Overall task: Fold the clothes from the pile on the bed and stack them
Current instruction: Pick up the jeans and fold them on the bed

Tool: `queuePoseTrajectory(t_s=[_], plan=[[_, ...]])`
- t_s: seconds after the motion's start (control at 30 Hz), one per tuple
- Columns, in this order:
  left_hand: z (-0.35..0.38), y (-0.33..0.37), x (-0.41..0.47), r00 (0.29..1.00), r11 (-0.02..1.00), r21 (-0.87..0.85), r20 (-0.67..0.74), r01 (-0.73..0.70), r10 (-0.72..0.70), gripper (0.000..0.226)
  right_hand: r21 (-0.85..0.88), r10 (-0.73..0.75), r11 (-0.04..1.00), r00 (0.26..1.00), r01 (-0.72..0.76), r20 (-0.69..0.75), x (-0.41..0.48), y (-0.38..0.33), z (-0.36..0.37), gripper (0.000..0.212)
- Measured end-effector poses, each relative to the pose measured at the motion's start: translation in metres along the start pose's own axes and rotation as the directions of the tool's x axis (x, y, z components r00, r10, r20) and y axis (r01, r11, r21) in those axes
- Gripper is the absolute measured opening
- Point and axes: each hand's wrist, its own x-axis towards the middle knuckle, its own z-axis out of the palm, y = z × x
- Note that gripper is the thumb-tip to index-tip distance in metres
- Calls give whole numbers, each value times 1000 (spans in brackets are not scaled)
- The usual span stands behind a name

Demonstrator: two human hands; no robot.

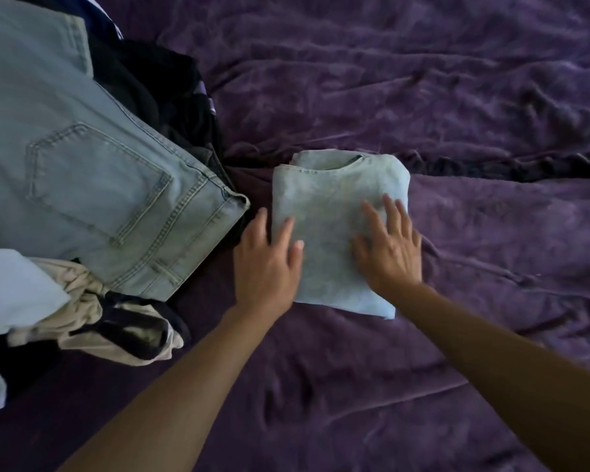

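1. Folded garment (334, 206): a pale, washed-blue piece folded into a compact rectangle. It lies flat on the bed (457, 97) near the centre of the view, with a curved neckline opening visible at its far edge.
2. Left hand (266, 264): laid palm-down over the near left edge of the folded garment. The grip is wide, with the fingers straight and slightly spread. One finger lies on the bed just outside the garment's edge and the others rest on the cloth. Nothing is held.
3. Right hand (389, 250): laid palm-down on the right half of the folded garment. The grip is wide, with the fingers spread flat and the thumb pointing toward the left hand. It presses on the cloth and holds nothing.
4. Bed: covered in rumpled purple fabric, creased throughout.
5. Heap of clothes (48, 97): unfolded items fill the left side of the view.
6. Jeans (92, 178): light blue denim lying on top of the heap, back pocket upward. The waistband corner lies just beside the folded garment, with a narrow strip of bed between them.
7. Black garment (157, 83): bunched beyond and beneath the jeans.
8. Beige garment (82, 315): crumpled at the near edge of the heap, tangled with dark cloth.
9. Pale cloth (11, 291): lies at the far left, beside the beige garment.
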Motion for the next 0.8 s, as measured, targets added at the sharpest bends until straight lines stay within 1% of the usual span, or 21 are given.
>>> queuePoseTrajectory(t_s=[0.07, 0.1, 0.17, 0.23, 0.3, 0.4, 0.43, 0.5, 0.57, 0.63, 0.7, 0.73, 0.8], plan=[[23, 15, 13, 992, 986, 138, 95, -97, 84, 59, -78, 77, 995, 993, -70, 90, -5, 21, 7, 62], [35, 15, 19, 984, 975, 190, 153, -118, 90, 64, -87, 94, 993, 989, -84, 117, -5, 27, 12, 64], [58, 1, 31, 971, 961, 257, 235, -107, 45, 72, -85, 101, 992, 987, -90, 128, -2, 30, 28, 64], [75, -18, 38, 969, 951, 294, 244, -101, 28, 74, -82, 103, 992, 987, -94, 120, 2, 30, 44, 64], [84, -27, 41, 974, 941, 316, 222, -124, 54, 75, -55, 113, 993, 987, -107, 114, 6, 30, 55, 66], [85, -25, 43, 974, 936, 318, 210, -148, 83, 75, 64, 125, 989, 987, -131, 99, 8, 35, 56, 72], [82, -22, 42, 975, 941, 306, 207, -144, 82, 73, 126, 163, 977, 983, -173, 82, 6, 35, 54, 76], [75, -16, 43, 983, 963, 243, 168, -113, 73, 68, 273, 308, 911, 950, -310, 51, 4, 33, 53, 87], [70, -7, 49, 994, 991, 119, 99, -55, 43, 61, 348, 421, 841, 905, -413, 57, 8, 28, 51, 93], [66, 3, 55, 999, 1000, -12, 51, -7, 7, 57, 372, 435, 823, 897, -429, 73, 9, 27, 44, 94], [60, 13, 51, 1000, 995, -102, 23, -12, 15, 54, 388, 425, 824, 903, -413, 58, 1, 31, 32, 91], [57, 20, 45, 999, 992, -120, 12, -32, 34, 51, 382, 421, 831, 906, -405, 45, -7, 35, 26, 90], [51, 39, 27, 997, 993, -99, 9, -70, 72, 43, 367, 416, 841, 909, -398, 33, -28, 45, 11, 88]])
